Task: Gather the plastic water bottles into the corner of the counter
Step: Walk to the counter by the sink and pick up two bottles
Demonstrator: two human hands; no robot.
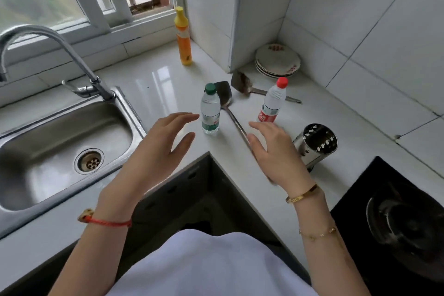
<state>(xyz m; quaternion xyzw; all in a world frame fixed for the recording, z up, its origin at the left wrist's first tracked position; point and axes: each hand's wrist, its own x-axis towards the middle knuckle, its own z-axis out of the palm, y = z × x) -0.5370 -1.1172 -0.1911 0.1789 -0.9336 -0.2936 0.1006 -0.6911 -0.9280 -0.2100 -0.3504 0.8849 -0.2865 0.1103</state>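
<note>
Between the steel sink [64, 142] and the black gas hob [394, 218], the glossy white bench [153, 84] turns an inner corner, its front edge cutting a notch just below both hands. Open polished surface lies behind the bottles toward the tiled wall. A clear plastic water bottle with a green cap [210, 109] stands upright near the notch; a clear plastic water bottle with a red cap and red label [272, 101] stands upright to its right, well apart. A long steel spatula [228, 108] lies flat between them. The left hand [158, 149] hovers beside the green-capped bottle, fingers spread, grip wide and empty. The right hand [276, 151] hovers just below the red-capped bottle, palm down, grip wide, beside a perforated steel utensil holder [317, 144].
</note>
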